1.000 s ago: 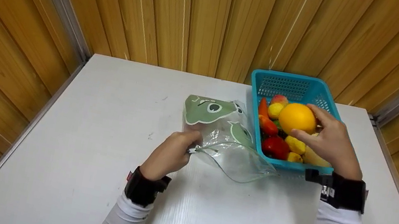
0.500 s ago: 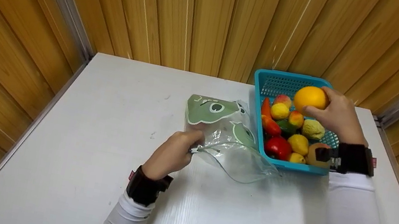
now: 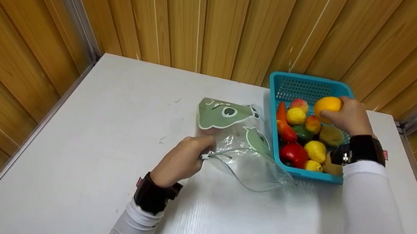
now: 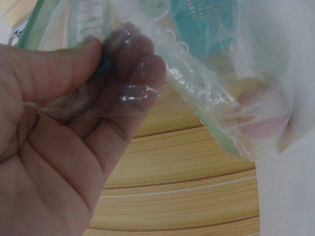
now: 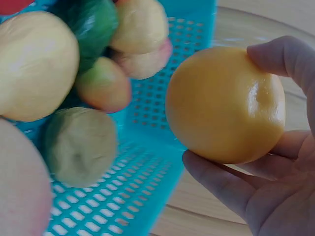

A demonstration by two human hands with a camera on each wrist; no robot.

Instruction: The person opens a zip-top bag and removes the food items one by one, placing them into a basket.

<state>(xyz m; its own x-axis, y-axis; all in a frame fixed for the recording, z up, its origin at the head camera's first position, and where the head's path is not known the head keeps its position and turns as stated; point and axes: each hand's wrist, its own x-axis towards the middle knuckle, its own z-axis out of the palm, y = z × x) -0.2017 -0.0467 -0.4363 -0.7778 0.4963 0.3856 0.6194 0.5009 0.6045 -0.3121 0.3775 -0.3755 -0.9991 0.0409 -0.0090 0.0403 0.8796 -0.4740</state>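
In the head view my left hand [image 3: 182,157] pinches the open edge of a clear zip bag [image 3: 250,169] printed with green cartoon figures. The left wrist view shows its fingertips [image 4: 147,69] behind the plastic. A pink and yellow rounded shape [image 4: 261,110] shows through the bag; its kind is unclear. My right hand [image 3: 355,117] grips an orange [image 3: 325,106] over the back right part of a blue basket [image 3: 305,174]. The right wrist view has the thumb on one side of the orange [image 5: 221,108] and fingers beneath it.
The basket stands close to the bag's right side, holding a red pepper [image 3: 293,154], a carrot [image 3: 281,112], a lemon [image 3: 315,151], a brownish-green round piece [image 5: 81,146] and several other fruits and vegetables. Wood-look panels [image 3: 225,21] rise behind the white table [image 3: 126,119].
My right hand has carried the orange toward the basket's back right corner, and the orange now looks smaller. The left hand keeps its grip on the bag.
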